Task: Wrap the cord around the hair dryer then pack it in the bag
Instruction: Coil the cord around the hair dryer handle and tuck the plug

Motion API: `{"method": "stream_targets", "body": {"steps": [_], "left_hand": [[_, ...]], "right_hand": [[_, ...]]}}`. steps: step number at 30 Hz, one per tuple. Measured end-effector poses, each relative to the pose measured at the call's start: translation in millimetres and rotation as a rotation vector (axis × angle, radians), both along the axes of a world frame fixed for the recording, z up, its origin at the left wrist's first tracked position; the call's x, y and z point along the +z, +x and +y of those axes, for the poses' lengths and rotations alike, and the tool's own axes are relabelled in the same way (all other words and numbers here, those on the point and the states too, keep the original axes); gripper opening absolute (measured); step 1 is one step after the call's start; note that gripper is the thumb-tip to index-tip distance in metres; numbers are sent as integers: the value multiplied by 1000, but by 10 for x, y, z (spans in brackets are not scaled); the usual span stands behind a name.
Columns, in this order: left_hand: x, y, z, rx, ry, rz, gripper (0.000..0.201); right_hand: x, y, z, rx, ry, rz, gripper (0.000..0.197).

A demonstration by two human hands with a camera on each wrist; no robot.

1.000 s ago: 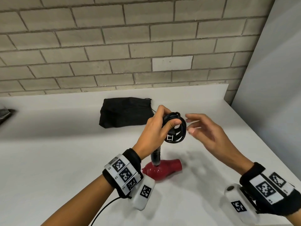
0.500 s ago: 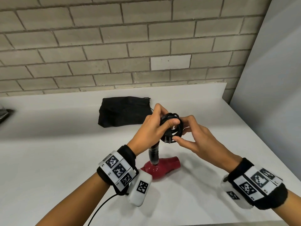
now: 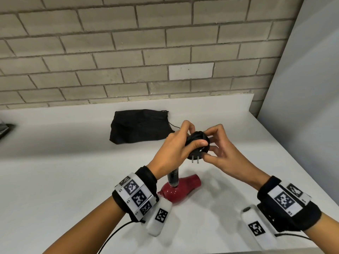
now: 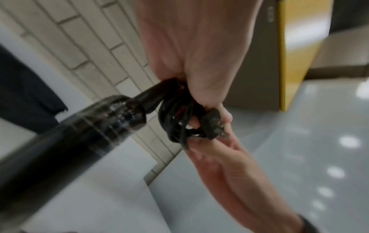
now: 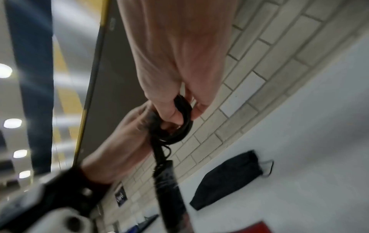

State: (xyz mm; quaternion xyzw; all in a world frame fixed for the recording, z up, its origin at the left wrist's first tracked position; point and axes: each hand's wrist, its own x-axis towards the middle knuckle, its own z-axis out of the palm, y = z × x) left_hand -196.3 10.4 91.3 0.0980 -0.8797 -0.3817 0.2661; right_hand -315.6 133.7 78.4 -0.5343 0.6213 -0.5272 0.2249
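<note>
A red hair dryer [image 3: 180, 187] hangs just above the white counter [image 3: 55, 180], its black handle [image 3: 173, 178] pointing up. Its black cord [image 3: 197, 139] is bundled in a coil at the top of the handle. My left hand [image 3: 176, 145] grips the coil, thumb across the front. The plug [image 3: 195, 157] sticks out below with its prongs down. My right hand [image 3: 218, 149] pinches the coil from the right side. In the left wrist view the coil [image 4: 177, 124] and plug [image 4: 215, 124] show between both hands. The black drawstring bag [image 3: 139, 125] lies flat behind them.
A brick wall [image 3: 128, 52] runs behind the counter, with a grey panel [image 3: 302, 88] at the right. A dark object [image 3: 5, 128] lies at the counter's far left edge. The bag [image 5: 225, 178] also shows in the right wrist view.
My right hand, open and apart from the coil a second ago, has closed in and now pinches it. The plug has turned so its prongs point down.
</note>
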Motion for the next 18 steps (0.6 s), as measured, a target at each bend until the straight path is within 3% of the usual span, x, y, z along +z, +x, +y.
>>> {"method": "stream_targets", "body": {"steps": [4, 7, 9, 11, 12, 13, 15, 18], "left_hand": [[40, -17, -46, -32, 134, -14, 31], [29, -31, -89, -7, 116, -22, 36], [-15, -36, -79, 45, 74, 8, 39], [-59, -34, -81, 101, 19, 52, 36], [-79, -35, -88, 126, 1, 67, 35], [-91, -35, -88, 141, -4, 76, 35], [-100, -33, -60, 135, -1, 92, 33], [-119, -27, -14, 140, -31, 116, 33]], "right_hand": [[60, -7, -23, -102, -50, 265, 38], [-14, 71, -17, -299, -56, 383, 40], [3, 153, 25, -352, -13, 93, 34], [72, 206, 76, -281, 36, -327, 25], [99, 228, 98, -245, 72, -420, 27], [113, 250, 104, -224, 127, -402, 32], [123, 297, 64, -228, 221, -138, 35], [84, 300, -5, -338, 127, 66, 21]]}}
